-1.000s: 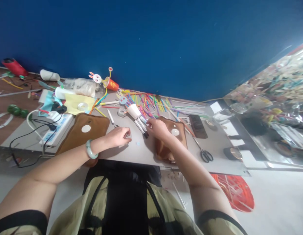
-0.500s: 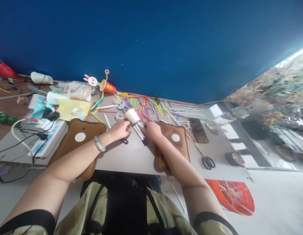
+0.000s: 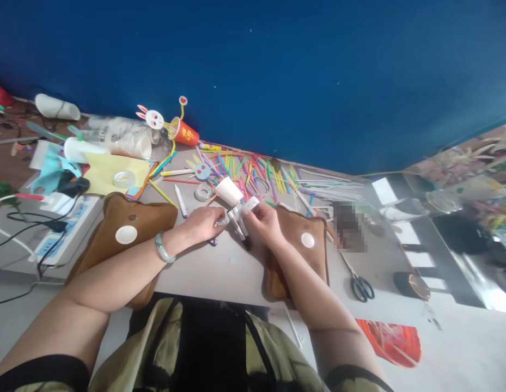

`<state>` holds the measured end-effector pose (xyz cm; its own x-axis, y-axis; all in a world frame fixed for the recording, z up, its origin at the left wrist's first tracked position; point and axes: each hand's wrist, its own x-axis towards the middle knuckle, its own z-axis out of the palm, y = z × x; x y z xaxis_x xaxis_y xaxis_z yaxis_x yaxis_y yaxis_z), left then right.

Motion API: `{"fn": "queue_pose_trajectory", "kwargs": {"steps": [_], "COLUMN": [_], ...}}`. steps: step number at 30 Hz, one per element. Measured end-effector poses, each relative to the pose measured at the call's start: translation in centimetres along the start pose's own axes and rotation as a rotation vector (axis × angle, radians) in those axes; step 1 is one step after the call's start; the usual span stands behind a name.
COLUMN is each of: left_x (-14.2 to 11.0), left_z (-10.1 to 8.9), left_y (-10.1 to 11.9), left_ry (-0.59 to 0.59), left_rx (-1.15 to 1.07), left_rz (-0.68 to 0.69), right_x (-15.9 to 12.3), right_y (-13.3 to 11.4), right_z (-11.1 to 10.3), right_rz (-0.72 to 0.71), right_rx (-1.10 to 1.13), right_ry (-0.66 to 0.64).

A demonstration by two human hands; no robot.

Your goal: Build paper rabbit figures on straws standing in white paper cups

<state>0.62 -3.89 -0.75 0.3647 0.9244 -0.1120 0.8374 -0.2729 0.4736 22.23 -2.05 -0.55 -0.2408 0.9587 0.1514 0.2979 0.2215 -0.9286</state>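
While fingers blur, the right hand apparently grips something white.

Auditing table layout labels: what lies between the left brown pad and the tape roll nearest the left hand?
A white pen, lying on the table between the left brown pad and the tape roll. Visible in the head view.
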Motion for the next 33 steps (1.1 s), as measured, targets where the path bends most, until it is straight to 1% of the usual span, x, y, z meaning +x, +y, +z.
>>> {"fn": "queue_pose_trajectory", "kwargs": {"steps": [2, 4, 8, 12, 18, 23, 27, 30, 33], "left_x": [-0.1, -0.1, -0.1, 0.0, -0.1, -0.1, 0.0, 0.3, 0.5], "left_z": [0.2, 0.4, 0.8, 0.7, 0.3, 0.0, -0.3, -0.8, -1.6], "left_y": [0.0, -0.1, -0.1, 0.0, 0.2, 0.7, 0.5, -0.5, -1.6], "left_ry": [0.01, 0.023, 0.044, 0.035, 0.027, -0.005, -0.007, 0.029, 0.041], "left_rx": [-0.021, -0.034, -0.015, 0.004, -0.004, -0.003, 0.021, 0.048, 0.09], "left_rz": [0.035, 0.054, 0.061, 0.053, 0.053, 0.035, 0.011, -0.025, -0.083], "right_x": [-0.3, -0.6, -0.8, -0.8, -0.7, -0.7, -0.7, -0.6, -0.5], "right_y": [0.0, 0.1, 0.3, 0.5, 0.5, 1.0, 1.2, 1.3, 1.3], "right_z": [0.3, 0.6, 0.9, 1.2, 1.4, 1.7, 1.6, 1.3, 1.0], "right_rz": [-0.01, -0.021, -0.099, -0.135, -0.163, -0.162, -0.138, -0.107, -0.118], "right_rx": [-0.029, -0.112, -0.24, -0.312, -0.331, -0.31, -0.27, -0.258, -0.31], "right_ry": [-0.035, -0.071, -0.137, -0.169, -0.201, -0.24, -0.23, -0.182, -0.124]}}
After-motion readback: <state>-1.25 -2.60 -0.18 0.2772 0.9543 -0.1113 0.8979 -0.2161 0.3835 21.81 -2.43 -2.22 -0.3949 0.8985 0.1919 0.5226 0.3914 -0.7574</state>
